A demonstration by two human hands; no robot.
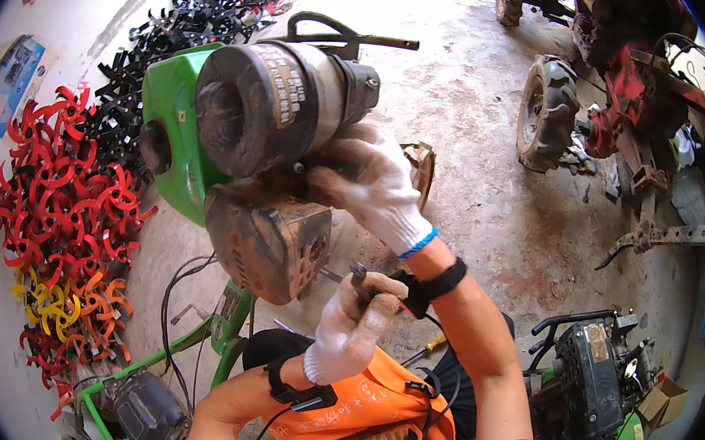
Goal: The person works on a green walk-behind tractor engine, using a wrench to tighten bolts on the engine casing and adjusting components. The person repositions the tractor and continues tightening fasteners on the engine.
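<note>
A small engine fills the upper middle, with a black round air filter housing (235,107), a green tank (170,104) and a dirty muffler cover (254,244). My right hand (370,183), in a soiled white glove, reaches beneath the filter housing with curled fingers; what they grip is hidden. Lower down, right of the muffler cover, my gloved left hand (348,333) is closed on a short dark tool (359,275). A green machine frame (232,319) and black cables run below the engine.
Piles of red blades (61,187), yellow blades (55,308) and black blades (202,12) lie along the left. A red tractor (626,112) stands at upper right, another engine machine (587,377) and a cardboard box (660,403) at lower right. A yellow-handled screwdriver (434,344) lies on the floor.
</note>
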